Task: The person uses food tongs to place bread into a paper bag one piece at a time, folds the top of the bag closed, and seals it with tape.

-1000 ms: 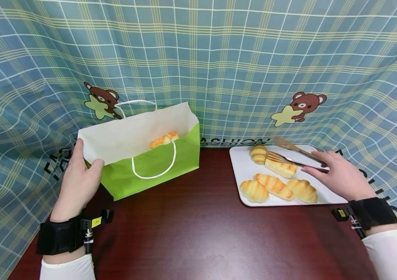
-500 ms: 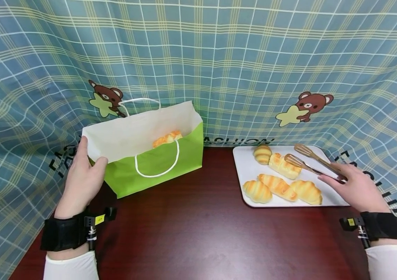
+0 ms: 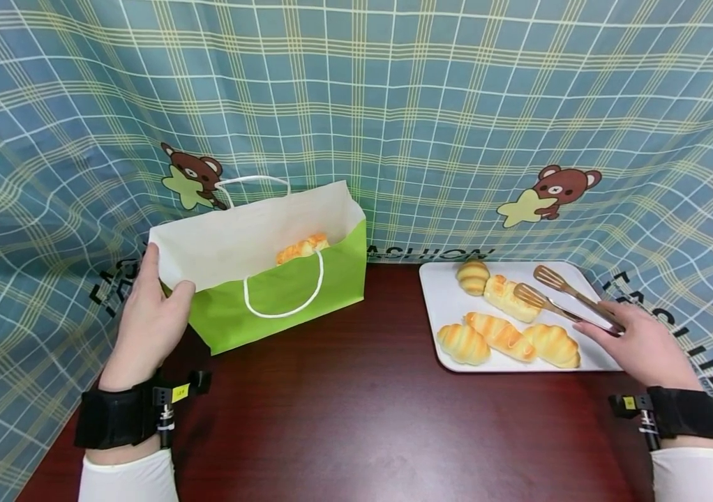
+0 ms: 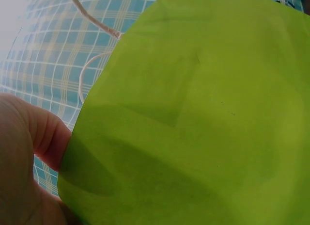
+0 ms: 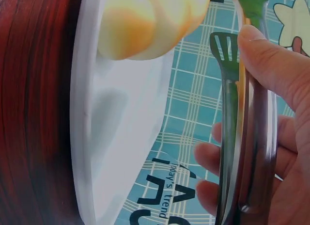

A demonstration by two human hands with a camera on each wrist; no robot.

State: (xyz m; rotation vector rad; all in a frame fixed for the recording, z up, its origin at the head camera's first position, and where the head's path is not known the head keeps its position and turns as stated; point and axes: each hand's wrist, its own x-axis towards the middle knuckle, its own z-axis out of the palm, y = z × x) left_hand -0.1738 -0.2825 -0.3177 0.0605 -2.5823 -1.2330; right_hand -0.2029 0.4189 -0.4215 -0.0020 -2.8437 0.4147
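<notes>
The paper bag (image 3: 339, 275) stands on the left part of the table (image 3: 394, 418), near the far edge. It is green outside and white inside, its mouth is wide, and it has two white cord handles. The left hand (image 3: 152, 321) holds it at its left side: the forefinger lies along this side, and the thumb, which is apart from it, goes over the paper's edge. How the other fingers lie, I cannot tell. A piece of bread (image 3: 302, 249) shows inside the bag, in its right half.

The right hand (image 3: 651, 345) is above the right edge of the white tray (image 3: 441, 300), and its thumb and fingers are clamped on the tongs (image 5: 254, 157). The two slotted ends of the tongs are apart from each other. One end is in front of the bumpy loaf (image 3: 501, 298); whether they touch, I cannot tell.

The tray lies near the far edge of the table, on the right part. A round striped bun (image 3: 473, 277) is at its far left corner, just beside the loaf. Three rolls (image 3: 499, 336) lie in a row along its near edge. Behind the table hangs a blue checked cloth (image 3: 381, 139) with printed bears.
</notes>
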